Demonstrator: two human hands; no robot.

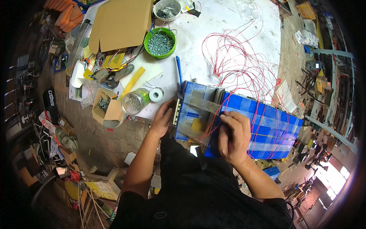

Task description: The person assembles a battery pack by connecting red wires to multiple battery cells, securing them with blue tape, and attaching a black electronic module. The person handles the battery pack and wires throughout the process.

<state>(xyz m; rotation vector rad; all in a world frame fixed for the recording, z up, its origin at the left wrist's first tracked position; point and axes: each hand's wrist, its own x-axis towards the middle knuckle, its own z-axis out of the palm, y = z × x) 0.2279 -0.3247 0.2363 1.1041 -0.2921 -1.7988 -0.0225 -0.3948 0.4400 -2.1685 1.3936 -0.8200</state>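
Observation:
A long block wrapped in blue film and clear tape [263,122], like a battery pack, lies across the table's near edge. Its shorter left section [198,95] is parted from the rest by a dark gap. At the left end, my left hand [162,120] has its fingers closed against a pale slotted strip [177,111]. My right hand [235,138] is above the block beside the gap, its fingers curled in; whatever they grip is hidden. Thin red wires [232,49] loop from a bundle over the block, one running close to the right fingertips. A clear flat strip [206,104] spans the gap.
Left of the block stand a clear jar of small parts [134,102], a white roll [156,94] and an open carton of screws [110,108]. Farther back are a green bowl of screws [160,42], a blue pen [179,70] and a cardboard sheet [120,23]. Clutter covers the floor around.

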